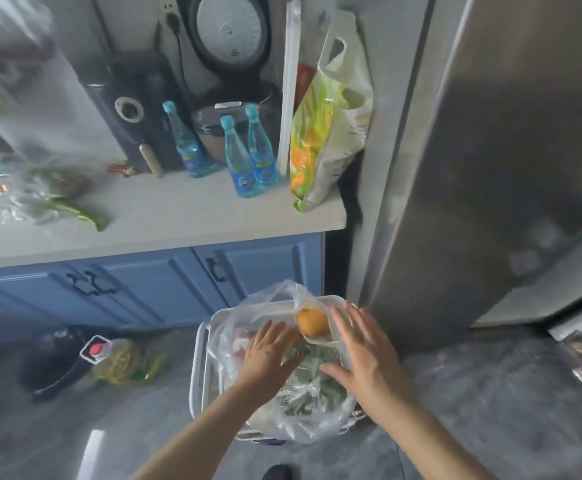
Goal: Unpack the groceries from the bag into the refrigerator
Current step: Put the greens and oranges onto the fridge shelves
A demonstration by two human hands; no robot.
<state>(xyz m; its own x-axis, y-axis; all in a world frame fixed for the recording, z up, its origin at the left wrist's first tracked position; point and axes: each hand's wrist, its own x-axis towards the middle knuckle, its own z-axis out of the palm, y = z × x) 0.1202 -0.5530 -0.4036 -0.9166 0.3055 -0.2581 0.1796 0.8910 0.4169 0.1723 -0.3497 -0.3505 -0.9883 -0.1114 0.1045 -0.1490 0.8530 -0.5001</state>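
Both hands reach down over the grocery bag beside the refrigerator.

The left hand and right hand are spread flat, fingers straight, grasping nothing, above the clear plastic bag in a white basket at 6 o'clock. An orange fruit sits between their fingertips. The steel refrigerator rises at 3 o'clock.

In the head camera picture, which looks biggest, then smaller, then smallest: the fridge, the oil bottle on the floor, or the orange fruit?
1. Refrigerator
2. Oil bottle
3. Orange fruit

This goes by how big each looks in the picture.
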